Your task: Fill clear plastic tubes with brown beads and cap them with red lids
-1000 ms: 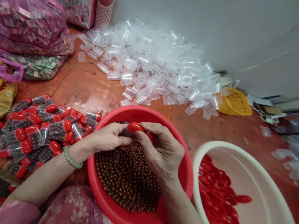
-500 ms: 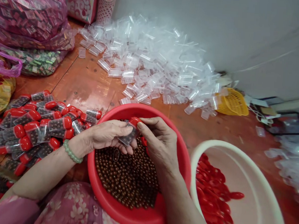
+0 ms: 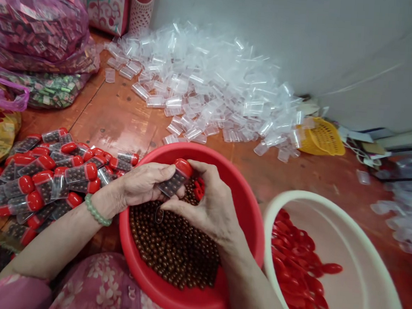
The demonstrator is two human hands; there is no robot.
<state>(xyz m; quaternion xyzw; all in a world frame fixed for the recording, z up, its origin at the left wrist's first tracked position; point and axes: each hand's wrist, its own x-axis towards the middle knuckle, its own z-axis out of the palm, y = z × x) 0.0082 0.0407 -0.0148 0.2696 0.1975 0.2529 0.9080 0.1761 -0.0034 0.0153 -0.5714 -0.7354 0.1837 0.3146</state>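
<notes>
Over a red basin (image 3: 246,185) I hold a small clear plastic container (image 3: 173,183) with a red cap, filled with dark brown balls. My left hand (image 3: 144,183), with a green bead bracelet at the wrist, grips it between thumb and fingers. My right hand (image 3: 211,206) spans the same container, fingers by the red cap and thumb near the lower end. Loose shiny brown balls (image 3: 175,242) fill much of the basin below. A few red pieces (image 3: 199,188) lie among them, behind my right hand.
Left lies a heap of filled red-capped containers (image 3: 45,176), near purple bags (image 3: 38,34). Clear empty containers (image 3: 203,88) are piled along the wall. To the right are a white tub (image 3: 358,245) with red caps (image 3: 297,264) and a yellow basket (image 3: 322,136).
My right hand has shifted from pinching the red cap to spanning the container, its thumb now at the lower end. The container has turned slightly and stays in my left hand.
</notes>
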